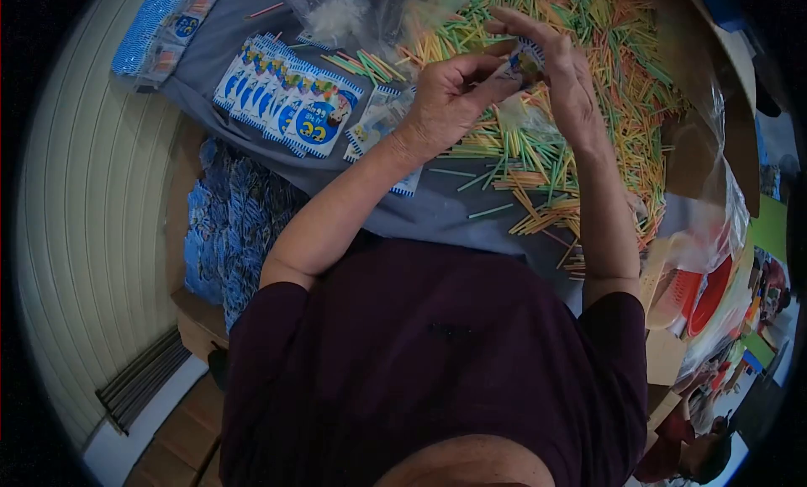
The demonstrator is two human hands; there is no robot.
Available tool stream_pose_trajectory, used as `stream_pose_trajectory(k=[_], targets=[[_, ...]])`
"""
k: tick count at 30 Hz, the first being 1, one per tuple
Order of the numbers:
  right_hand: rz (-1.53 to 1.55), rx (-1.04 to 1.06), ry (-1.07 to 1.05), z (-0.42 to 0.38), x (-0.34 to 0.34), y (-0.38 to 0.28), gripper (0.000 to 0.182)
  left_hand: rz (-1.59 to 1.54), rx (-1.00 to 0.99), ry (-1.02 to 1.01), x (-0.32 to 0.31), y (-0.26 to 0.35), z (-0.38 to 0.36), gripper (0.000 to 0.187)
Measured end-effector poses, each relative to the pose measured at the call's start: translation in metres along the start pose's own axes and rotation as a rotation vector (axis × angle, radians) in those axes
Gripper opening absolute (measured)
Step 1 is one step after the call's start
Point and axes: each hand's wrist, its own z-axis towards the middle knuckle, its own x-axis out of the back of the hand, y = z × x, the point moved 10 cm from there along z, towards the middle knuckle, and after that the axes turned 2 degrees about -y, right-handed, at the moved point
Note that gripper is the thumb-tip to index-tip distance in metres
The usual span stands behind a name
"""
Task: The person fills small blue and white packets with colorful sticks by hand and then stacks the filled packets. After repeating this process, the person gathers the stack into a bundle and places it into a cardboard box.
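In the head view, a small blue-and-white printed packet is between my two hands, above a heap of thin coloured sticks. My left hand pinches its near left edge between thumb and fingers. My right hand curves around its right side, upper fingers stretched over it; the fingertip contact is partly hidden. Left of my left forearm lies an overlapping row of similar flat packets. More packets lie partly under my left wrist. Clear plastic rests on the sticks below my hands.
A grey cloth covers the work surface. Bundled blue packets lie at its far left corner. Below is a cardboard box of blue packets. Clear plastic bags lie at the back; red baskets and another person are at right.
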Motion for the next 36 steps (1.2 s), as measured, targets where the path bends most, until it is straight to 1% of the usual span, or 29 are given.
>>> stream_pose_trajectory(k=[2,4,5,6,7,8,9,10,12,13,14,15,16,17,18,19,20,21,22,23,25,27,29,30,31,32,33,34,36], targets=[[-0.042,-0.047,-0.011,0.004,-0.001,-0.008,0.071,-0.093,-0.062,-0.016,-0.003,0.002,-0.005,0.024],[-0.087,-0.083,-0.025,0.005,0.0,0.0,0.07,-0.005,-0.023,-0.048,-0.002,-0.001,-0.011,0.028],[0.03,-0.093,-0.063,0.009,0.0,0.014,0.07,0.083,0.009,-0.076,-0.002,-0.004,-0.012,0.032],[0.145,-0.102,-0.103,0.012,-0.001,0.018,0.069,0.084,0.003,-0.075,0.0,0.0,-0.013,0.032],[0.142,-0.096,-0.105,0.013,0.001,0.018,0.069,0.116,-0.059,-0.078,0.0,0.01,-0.013,0.031],[0.089,-0.051,-0.204,0.011,-0.006,0.013,0.068,0.146,-0.119,-0.081,-0.001,0.019,-0.013,0.031],[0.036,-0.008,-0.302,0.008,-0.014,0.005,0.067,0.143,-0.122,-0.079,-0.002,0.021,-0.012,0.031],[0.033,-0.009,-0.305,0.007,-0.017,0.002,0.067,0.056,-0.108,-0.043,0.001,0.021,-0.011,0.03],[-0.016,0.105,-0.42,-0.001,-0.036,-0.017,0.07,-0.036,-0.092,-0.007,0.006,0.019,-0.012,0.029],[-0.018,0.102,-0.421,-0.002,-0.037,-0.016,0.07,0.025,-0.05,-0.065,0.003,0.016,-0.013,0.027],[-0.107,0.173,-0.325,0.0,-0.029,-0.02,0.065,0.085,-0.009,-0.121,-0.001,0.012,-0.014,0.025],[-0.195,0.246,-0.229,0.002,-0.023,-0.025,0.061,0.083,-0.012,-0.116,0.0,0.011,-0.015,0.025],[-0.196,0.251,-0.236,0.005,-0.023,-0.022,0.061,-0.023,0.012,-0.104,0.001,0.006,-0.015,0.023],[-0.059,0.246,-0.071,0.012,-0.003,-0.019,0.074,-0.129,0.033,-0.091,0.003,0.003,-0.015,0.021],[0.08,0.237,0.092,0.015,0.013,-0.019,0.087,-0.128,0.028,-0.081,0.004,0.009,-0.015,0.021],[0.061,0.3,0.124,0.006,0.014,-0.038,0.073,-0.171,0.003,-0.045,0.008,0.017,-0.014,0.02],[0.066,0.298,0.116,0.004,0.011,-0.034,0.073,-0.214,-0.017,-0.009,0.012,0.022,-0.016,0.019],[-0.189,0.359,-0.046,-0.002,-0.013,-0.035,0.064,-0.215,-0.01,-0.001,0.017,0.021,-0.018,0.019],[-0.444,0.414,-0.206,-0.011,-0.036,-0.032,0.055,-0.065,-0.04,-0.035,0.022,0.024,-0.019,0.017],[-0.441,0.403,-0.203,-0.016,-0.037,-0.031,0.055,0.083,-0.07,-0.076,0.02,0.026,-0.02,0.015],[-0.442,0.306,-0.293,-0.016,-0.044,-0.025,0.054,0.005,-0.092,-0.046,0.017,0.033,-0.027,0.01],[-0.459,0.262,-0.328,-0.016,-0.045,-0.028,0.054,0.117,-0.015,0.047,0.032,0.036,-0.038,0.013],[-0.023,0.216,-0.11,-0.015,-0.007,-0.043,0.055,0.504,-0.238,0.043,0.056,0.07,-0.054,0.021],[-0.035,0.267,-0.007,-0.014,0.023,-0.029,0.051,0.538,-0.175,0.071,0.075,0.073,-0.064,0.022],[0.024,0.211,0.107,-0.014,0.053,-0.015,0.044,0.575,-0.104,0.101,0.095,0.074,-0.076,0.024],[0.091,0.153,0.216,-0.016,0.08,0.001,0.038,0.721,-0.101,0.164,0.118,0.077,-0.089,0.026],[0.044,0.077,0.3,-0.019,0.108,0.03,0.035,0.868,-0.094,0.234,0.135,0.078,-0.098,0.027],[0.042,0.08,0.301,-0.022,0.121,0.044,0.035,0.868,-0.098,0.234,0.139,0.077,-0.1,0.027],[-0.606,-0.107,0.265,-0.024,0.128,0.066,0.038,1.49,-0.099,0.271,0.134,0.085,-0.103,0.033]])
